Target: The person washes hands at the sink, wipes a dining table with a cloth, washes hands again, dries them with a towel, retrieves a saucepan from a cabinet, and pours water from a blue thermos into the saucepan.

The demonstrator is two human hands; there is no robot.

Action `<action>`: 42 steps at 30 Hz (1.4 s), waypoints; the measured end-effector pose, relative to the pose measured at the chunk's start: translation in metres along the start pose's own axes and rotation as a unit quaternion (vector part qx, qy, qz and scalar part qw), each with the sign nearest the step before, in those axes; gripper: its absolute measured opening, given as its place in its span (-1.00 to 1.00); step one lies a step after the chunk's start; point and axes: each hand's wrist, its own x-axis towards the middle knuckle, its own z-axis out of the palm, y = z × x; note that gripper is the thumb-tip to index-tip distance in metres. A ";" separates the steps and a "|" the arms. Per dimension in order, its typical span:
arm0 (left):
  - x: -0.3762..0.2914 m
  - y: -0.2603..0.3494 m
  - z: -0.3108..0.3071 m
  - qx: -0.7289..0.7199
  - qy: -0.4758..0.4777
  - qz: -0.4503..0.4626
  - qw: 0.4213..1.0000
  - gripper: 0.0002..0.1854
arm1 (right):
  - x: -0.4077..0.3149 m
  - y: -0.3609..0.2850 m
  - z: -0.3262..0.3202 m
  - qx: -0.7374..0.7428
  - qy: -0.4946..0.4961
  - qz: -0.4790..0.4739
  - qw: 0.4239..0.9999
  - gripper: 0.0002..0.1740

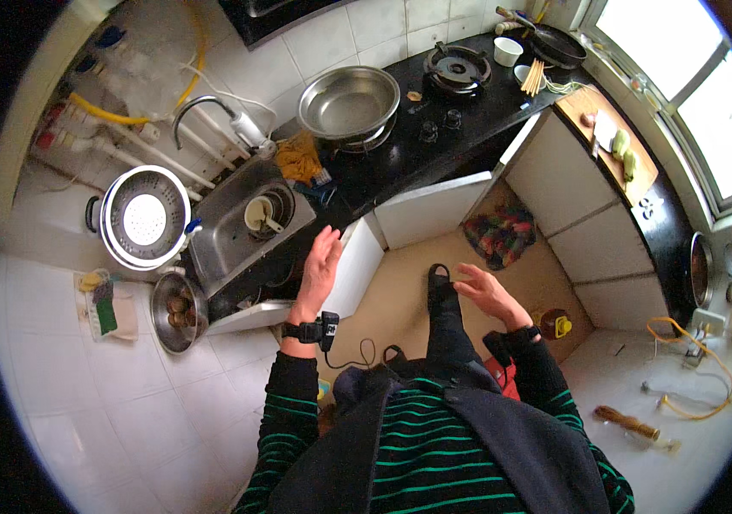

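Observation:
Both of my hands are raised in front of me and hold nothing. My left hand (320, 273) hovers near the counter edge, just right of the stainless sink (218, 254). Its fingers point away from me and lie close together, with the thumb side partly hidden. My right hand (485, 292) hangs over the floor (398, 283), fingers bent a little and apart. In the sink sits a metal pot (284, 204) with a pale ladle or scoop (268, 220). A wide steel pan (348, 103) rests on the left gas burner, beyond my left hand.
Cabinet doors (433, 209) stand ajar below the counter. On the right counter, a cutting board (644, 170) carries a cleaver (605, 132) and pale green vegetables (626, 154). A colander (145, 218) and a steel bowl (178, 313) are at left. A multicoloured mat (501, 234) lies on the floor.

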 end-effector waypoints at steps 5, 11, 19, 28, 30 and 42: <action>0.104 0.020 0.026 -0.180 0.060 -0.057 0.980 -0.02 | 0.140 -0.056 -0.042 0.082 -0.076 -0.028 0.993 -0.20; 0.221 0.009 0.023 -0.307 0.096 -0.112 0.940 0.07 | 0.297 -0.130 -0.059 0.304 -0.109 0.047 0.945 -0.06; 0.311 -0.047 0.006 -0.324 0.169 -0.186 0.912 -0.44 | 0.408 -0.147 -0.039 0.384 -0.093 0.108 0.912 -0.38; 0.311 -0.015 0.007 -0.268 0.174 -0.202 0.926 -0.62 | 0.405 -0.134 -0.025 0.484 -0.036 0.047 0.873 -0.30; 0.307 0.007 0.019 -0.245 0.154 -0.207 0.935 -0.60 | 0.383 -0.134 -0.032 0.498 -0.007 0.009 0.867 -0.30; 0.291 0.076 0.157 -0.135 -0.178 -0.203 0.953 -0.14 | 0.204 -0.104 -0.168 0.535 0.194 0.060 0.820 -0.57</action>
